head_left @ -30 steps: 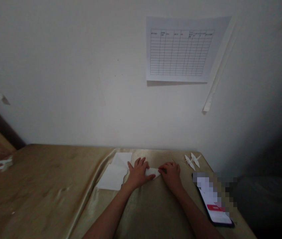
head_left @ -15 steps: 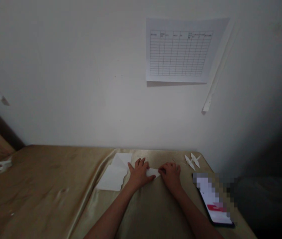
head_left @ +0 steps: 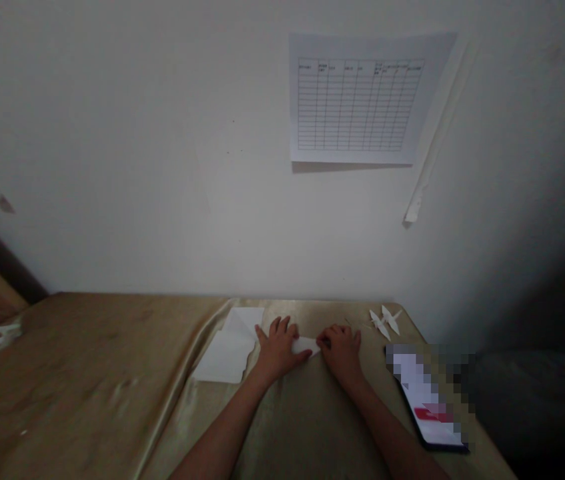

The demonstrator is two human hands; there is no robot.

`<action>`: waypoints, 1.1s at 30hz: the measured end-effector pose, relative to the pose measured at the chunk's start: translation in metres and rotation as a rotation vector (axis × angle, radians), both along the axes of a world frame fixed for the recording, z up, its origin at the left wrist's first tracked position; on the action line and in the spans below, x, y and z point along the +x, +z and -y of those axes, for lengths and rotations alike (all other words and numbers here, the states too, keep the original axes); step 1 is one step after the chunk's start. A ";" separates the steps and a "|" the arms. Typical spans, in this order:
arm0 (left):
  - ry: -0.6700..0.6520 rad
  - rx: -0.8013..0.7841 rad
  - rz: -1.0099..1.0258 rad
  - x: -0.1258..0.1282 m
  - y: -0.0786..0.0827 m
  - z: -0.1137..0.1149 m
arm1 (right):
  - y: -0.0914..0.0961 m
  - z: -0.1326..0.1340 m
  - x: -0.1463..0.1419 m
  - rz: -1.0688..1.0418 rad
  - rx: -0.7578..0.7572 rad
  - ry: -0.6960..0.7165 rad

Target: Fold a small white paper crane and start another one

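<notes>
A small folded piece of white paper (head_left: 304, 345) lies on the gold cloth between my two hands. My left hand (head_left: 279, 347) rests on its left side with the fingers spread, the thumb lying along the lower edge. At the paper's right end, my right hand (head_left: 341, 348) pinches the tip between thumb and forefinger. Part of the paper is hidden under my left hand. Left of that hand are several white paper sheets (head_left: 223, 353), overlapping and flat. Two folded white paper cranes (head_left: 385, 321) sit to the right, beyond my right hand.
A phone (head_left: 427, 407) with a lit, partly blurred screen lies near the right edge of the cloth-covered table (head_left: 97, 373). Another white folded paper piece (head_left: 0, 335) is at the far left. Behind stands a wall with a printed table sheet (head_left: 362, 100) on it.
Both hands and the folded paper hold nearly the same place. The whole view has shifted very slightly.
</notes>
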State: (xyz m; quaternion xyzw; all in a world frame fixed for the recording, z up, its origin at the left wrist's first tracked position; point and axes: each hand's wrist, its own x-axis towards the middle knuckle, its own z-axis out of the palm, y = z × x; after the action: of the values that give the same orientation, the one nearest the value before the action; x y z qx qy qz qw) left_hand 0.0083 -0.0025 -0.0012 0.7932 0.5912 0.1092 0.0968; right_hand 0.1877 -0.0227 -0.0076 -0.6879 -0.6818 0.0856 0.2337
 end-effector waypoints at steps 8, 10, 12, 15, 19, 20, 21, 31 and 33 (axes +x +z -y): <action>0.015 -0.017 -0.019 0.004 0.002 0.001 | -0.003 0.000 -0.001 -0.012 0.012 -0.021; 0.039 -0.037 -0.014 0.005 0.001 0.001 | -0.004 -0.001 -0.001 -0.015 0.010 -0.023; 0.062 -0.057 -0.004 0.005 -0.001 0.000 | -0.005 -0.001 -0.001 -0.021 0.008 -0.024; 0.077 -0.061 0.020 0.006 -0.003 0.001 | -0.005 -0.002 0.000 -0.023 0.005 -0.020; 0.046 -0.014 0.044 0.008 -0.001 0.005 | -0.006 -0.001 0.002 0.004 0.003 -0.019; 0.025 0.001 0.042 0.008 0.000 0.006 | -0.006 -0.001 0.002 0.012 0.003 -0.021; 0.003 0.011 0.038 0.008 0.001 0.007 | -0.006 -0.002 0.002 0.019 0.002 -0.023; -0.039 -0.067 0.061 0.004 0.005 0.007 | -0.006 0.002 0.009 0.048 0.035 0.079; -0.037 -0.060 0.057 0.004 0.004 0.006 | -0.005 0.004 0.010 0.050 0.040 0.087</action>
State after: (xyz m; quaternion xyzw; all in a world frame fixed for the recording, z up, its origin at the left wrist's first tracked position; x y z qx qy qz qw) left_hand 0.0125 -0.0087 0.0028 0.7973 0.5765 0.1121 0.1391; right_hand 0.1978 -0.0263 -0.0130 -0.6547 -0.7183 0.0649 0.2261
